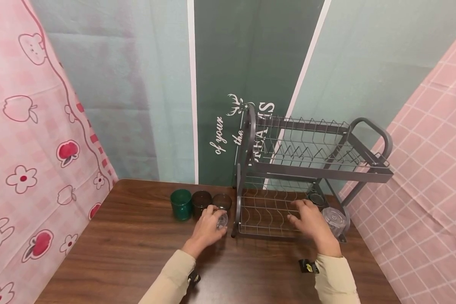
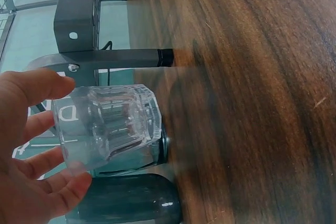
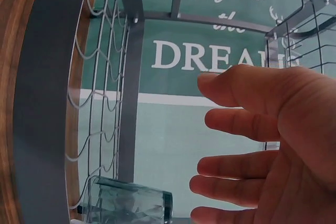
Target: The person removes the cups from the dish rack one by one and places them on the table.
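Just left of the dish rack, my left hand holds a clear faceted drinking glass, thumb on one side of its rim and fingers round the other. The glass is tilted, its base close over the table in the left wrist view. Behind it stand a green glass, a dark brown glass and a pale smoky glass. My right hand is at the front of the lower shelf, fingers spread and holding nothing. To its right are an upturned clear glass and a dark-tinted glass.
The grey rack has two wire tiers; its left upright rises right beside my left hand. The upper tier hangs over the lower shelf. A printed cloth backs the wooden table. Pink cloths flank both sides.
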The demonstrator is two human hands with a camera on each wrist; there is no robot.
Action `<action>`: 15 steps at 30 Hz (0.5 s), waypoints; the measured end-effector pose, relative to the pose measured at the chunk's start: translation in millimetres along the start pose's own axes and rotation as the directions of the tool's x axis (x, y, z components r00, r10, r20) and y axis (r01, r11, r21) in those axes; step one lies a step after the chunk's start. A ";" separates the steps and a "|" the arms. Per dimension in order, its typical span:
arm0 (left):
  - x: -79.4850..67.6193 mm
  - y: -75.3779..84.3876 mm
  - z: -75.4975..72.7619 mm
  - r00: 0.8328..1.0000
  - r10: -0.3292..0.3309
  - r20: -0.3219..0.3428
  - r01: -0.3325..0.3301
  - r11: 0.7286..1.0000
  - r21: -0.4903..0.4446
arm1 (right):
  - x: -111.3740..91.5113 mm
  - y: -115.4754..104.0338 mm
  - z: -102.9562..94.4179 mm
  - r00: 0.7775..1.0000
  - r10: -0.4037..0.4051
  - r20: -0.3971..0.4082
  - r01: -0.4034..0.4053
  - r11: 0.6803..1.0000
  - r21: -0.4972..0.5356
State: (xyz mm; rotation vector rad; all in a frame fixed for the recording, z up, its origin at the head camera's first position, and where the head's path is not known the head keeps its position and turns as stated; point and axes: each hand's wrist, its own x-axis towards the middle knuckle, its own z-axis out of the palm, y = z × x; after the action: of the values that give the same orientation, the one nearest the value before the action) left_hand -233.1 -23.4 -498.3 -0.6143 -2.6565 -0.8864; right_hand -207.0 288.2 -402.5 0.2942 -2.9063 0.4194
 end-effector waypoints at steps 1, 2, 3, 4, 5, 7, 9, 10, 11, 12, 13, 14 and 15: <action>0.6 -0.4 1.2 1.000 0.000 -0.008 0.000 1.000 0.005 | 0.8 1.7 0.1 1.000 -0.001 -0.004 0.001 1.000 0.001; 1.3 -0.7 2.2 1.000 0.000 -0.014 0.000 1.000 0.009 | 1.6 3.5 0.2 1.000 -0.001 -0.009 0.001 1.000 -0.001; 1.9 -1.0 3.5 1.000 0.001 -0.018 -0.001 1.000 0.012 | 2.4 5.3 0.2 1.000 0.001 -0.014 -0.001 1.000 -0.003; 2.4 -1.2 4.7 1.000 0.003 -0.021 -0.003 1.000 0.015 | 3.0 7.1 0.1 1.000 0.008 -0.017 -0.008 1.000 -0.006; 2.8 -1.4 5.9 1.000 0.005 -0.022 -0.005 1.000 0.016 | 3.6 8.9 -0.1 1.000 0.013 -0.019 -0.013 1.000 -0.006; 3.6 -1.5 8.0 1.000 0.009 -0.023 -0.009 1.000 0.018 | 4.5 11.7 -1.0 0.999 0.022 -0.024 -0.022 1.000 -0.005; 4.1 -1.3 9.5 1.000 0.012 -0.024 -0.012 1.000 0.021 | 5.4 14.3 -2.0 0.999 0.036 -0.024 -0.036 0.999 -0.008; 4.3 -1.1 10.1 1.000 0.014 -0.025 -0.013 1.000 0.023 | 5.9 15.3 -2.5 0.999 0.042 -0.026 -0.043 0.999 -0.012; 4.6 -0.9 10.5 1.000 0.013 -0.027 -0.013 1.000 0.023 | 6.4 16.1 -3.1 0.998 0.049 -0.027 -0.049 0.999 -0.011; 4.8 -0.6 10.8 1.000 0.013 -0.028 -0.013 1.000 0.026 | 6.8 16.8 -3.7 0.998 0.053 -0.030 -0.053 0.999 -0.013; 4.9 -0.4 11.2 1.000 0.013 -0.028 -0.012 1.000 0.027 | 7.1 17.8 -4.2 0.998 0.059 -0.032 -0.060 0.998 -0.012; 5.0 -0.2 11.5 1.000 0.014 -0.027 -0.013 1.000 0.029 | 7.4 18.7 -4.9 0.997 0.064 -0.036 -0.064 0.998 -0.017; 5.2 0.0 11.7 1.000 0.013 -0.026 -0.012 0.999 0.030 | 7.4 19.6 -5.7 0.997 0.067 -0.041 -0.068 0.997 -0.020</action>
State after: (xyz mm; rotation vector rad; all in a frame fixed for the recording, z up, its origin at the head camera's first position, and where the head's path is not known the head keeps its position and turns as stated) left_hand -239.1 -14.6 -505.3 -0.6077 -2.6349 -0.8446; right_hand -217.6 307.1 -400.6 0.1820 -2.8855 0.4001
